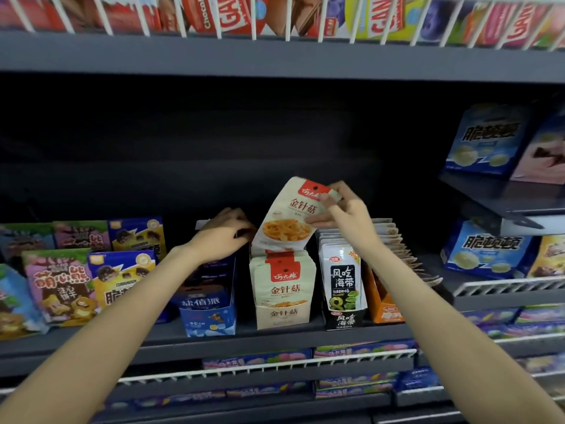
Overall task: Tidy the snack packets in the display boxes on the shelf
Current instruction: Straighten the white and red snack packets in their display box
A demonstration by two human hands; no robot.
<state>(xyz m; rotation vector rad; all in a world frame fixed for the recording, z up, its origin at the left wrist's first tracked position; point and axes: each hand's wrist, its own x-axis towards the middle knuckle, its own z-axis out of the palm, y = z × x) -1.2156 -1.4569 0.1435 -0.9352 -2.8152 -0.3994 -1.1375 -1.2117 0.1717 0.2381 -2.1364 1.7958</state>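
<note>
My right hand (341, 209) pinches the top corner of a cream snack packet (287, 218) with a red tab, held tilted above the cream display box (282, 316) full of the same packets. My left hand (223, 235) reaches behind the blue display box (209, 316), fingers curled at the back of the cream packets; what it grips is hidden. A black-and-white seaweed box (344, 289) stands right of the cream box, and an orange box (385, 307) with a fanned row of packets stands beyond my right forearm.
Colourful snack bags (76, 283) fill the shelf at left. Blue boxes (486, 255) sit on the right shelves. A white wire rail (275, 367) fronts the lower shelf of candy. The grey upper shelf (275, 56) hangs overhead.
</note>
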